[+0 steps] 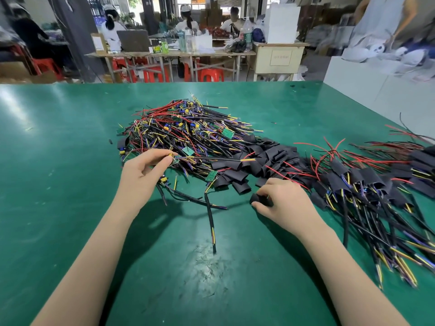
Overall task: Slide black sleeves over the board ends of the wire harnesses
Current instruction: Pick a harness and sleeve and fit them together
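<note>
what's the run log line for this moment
left hand: pinches harness board end | right hand: grips black sleeve | sleeve: not yet on board

Single head-mounted wide-angle view, facing forward and down (close range) onto the green surface (70, 161); background workbenches appear along the top edge.

two bare forearms, left hand (143, 171) and right hand (283, 201), no sleeves, gloves or jewellery
</note>
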Action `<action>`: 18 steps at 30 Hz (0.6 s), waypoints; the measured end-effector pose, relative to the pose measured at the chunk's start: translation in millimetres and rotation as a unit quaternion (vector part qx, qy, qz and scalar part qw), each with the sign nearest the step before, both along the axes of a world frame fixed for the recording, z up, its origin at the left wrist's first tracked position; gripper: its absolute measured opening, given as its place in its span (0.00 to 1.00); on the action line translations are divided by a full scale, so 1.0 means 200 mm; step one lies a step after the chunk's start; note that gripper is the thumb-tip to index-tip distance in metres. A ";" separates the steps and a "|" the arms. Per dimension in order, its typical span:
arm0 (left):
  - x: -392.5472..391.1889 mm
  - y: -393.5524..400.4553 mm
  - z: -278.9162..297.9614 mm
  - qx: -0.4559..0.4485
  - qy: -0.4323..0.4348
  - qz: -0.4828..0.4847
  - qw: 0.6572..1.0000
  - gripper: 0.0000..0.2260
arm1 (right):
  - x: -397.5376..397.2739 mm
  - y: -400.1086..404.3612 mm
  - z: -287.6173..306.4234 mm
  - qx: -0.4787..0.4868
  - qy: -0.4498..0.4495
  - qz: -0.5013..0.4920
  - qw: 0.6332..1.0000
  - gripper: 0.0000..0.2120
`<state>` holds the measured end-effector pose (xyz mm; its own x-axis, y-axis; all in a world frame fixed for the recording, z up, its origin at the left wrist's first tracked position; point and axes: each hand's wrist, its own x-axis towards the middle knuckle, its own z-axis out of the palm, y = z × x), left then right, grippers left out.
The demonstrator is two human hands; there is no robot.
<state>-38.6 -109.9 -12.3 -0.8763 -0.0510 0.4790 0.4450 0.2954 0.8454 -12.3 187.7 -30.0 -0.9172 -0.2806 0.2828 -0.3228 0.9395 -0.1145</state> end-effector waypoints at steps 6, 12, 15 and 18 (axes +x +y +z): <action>0.01 -0.03 0.00 0.010 -0.004 -0.021 1.000 0.11 | 0.01 0.01 0.02 -0.144 0.059 -0.025 0.988 0.05; 0.00 -0.01 0.00 0.013 -0.023 -0.064 0.998 0.10 | 0.00 0.03 0.03 -0.246 0.137 -0.039 0.959 0.03; 0.01 0.00 -0.01 0.004 -0.031 -0.079 0.996 0.11 | 0.00 0.04 0.03 -0.253 0.151 -0.030 0.955 0.03; 0.01 -0.01 -0.01 -0.005 -0.038 -0.078 0.996 0.12 | 0.00 0.04 0.02 -0.254 0.156 -0.016 0.954 0.04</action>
<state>-37.4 -111.8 -14.1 -0.9071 0.0944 0.4101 0.4206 0.2367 0.8758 -11.6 195.6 -25.4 -0.7724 -0.0083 0.6351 -0.3876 0.7983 -0.4610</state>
